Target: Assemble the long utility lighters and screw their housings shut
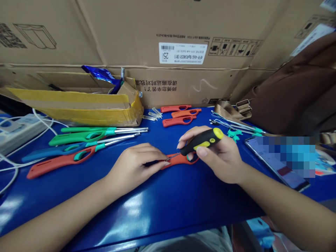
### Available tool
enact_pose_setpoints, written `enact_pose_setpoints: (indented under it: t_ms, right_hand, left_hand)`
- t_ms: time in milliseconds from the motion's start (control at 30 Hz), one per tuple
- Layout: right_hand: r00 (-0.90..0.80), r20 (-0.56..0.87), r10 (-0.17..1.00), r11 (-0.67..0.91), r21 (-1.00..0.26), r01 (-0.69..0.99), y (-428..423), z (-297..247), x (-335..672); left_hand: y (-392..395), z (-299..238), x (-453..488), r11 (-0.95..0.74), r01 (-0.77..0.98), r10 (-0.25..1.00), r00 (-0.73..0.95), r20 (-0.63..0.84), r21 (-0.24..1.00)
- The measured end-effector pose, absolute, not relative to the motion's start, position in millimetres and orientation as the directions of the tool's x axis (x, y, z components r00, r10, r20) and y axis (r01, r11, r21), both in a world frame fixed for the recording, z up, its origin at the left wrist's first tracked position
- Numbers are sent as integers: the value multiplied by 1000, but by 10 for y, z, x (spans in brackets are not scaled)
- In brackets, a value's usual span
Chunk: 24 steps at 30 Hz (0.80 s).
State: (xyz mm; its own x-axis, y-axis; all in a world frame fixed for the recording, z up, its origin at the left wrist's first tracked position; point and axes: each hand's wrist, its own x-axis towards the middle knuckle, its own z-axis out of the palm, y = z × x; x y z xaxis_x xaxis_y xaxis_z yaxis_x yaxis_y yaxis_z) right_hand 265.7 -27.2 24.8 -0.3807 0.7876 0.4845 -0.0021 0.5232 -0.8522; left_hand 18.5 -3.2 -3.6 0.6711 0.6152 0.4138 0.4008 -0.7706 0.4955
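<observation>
Left hand (138,164), fingers together, closes over one end of the orange handle (181,160) lying mid-worktop (157,203); right hand (223,157) is clamped on a black-and-yellow screwdriver (202,141), its tip touching that handle.

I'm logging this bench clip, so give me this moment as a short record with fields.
left hand: holds the orange shell down on the blue table
right hand: grips the screwdriver, tip at that shell
left of hands: long lighters, green, blue and orange
behind: three more orange shells, cardboard boxes
right edge: phone
</observation>
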Motion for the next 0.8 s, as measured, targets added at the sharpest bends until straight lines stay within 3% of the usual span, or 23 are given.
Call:
enact_pose_setpoints:
  t_ms: [233,400,567,800]
  right_hand:
    - [-136,430,893,421,-903,-90,-231,213,2614]
    - [4,418,908,418,-908,-32,-245,154,2530]
    - [21,424,905,424,-905,-6,-294,119,2464]
    - [-117,511,852,515,-857,7,-346,81,2414]
  left_hand:
    - [-7,-24,148,-751,547,647,720,249,370]
    - [-36,-59,175,-690,521,674,714,186,503]
    - [-116,-116,260,-689,453,654,724,217,566]
    - [-172,-101,286,-687,445,635,753,176,574]
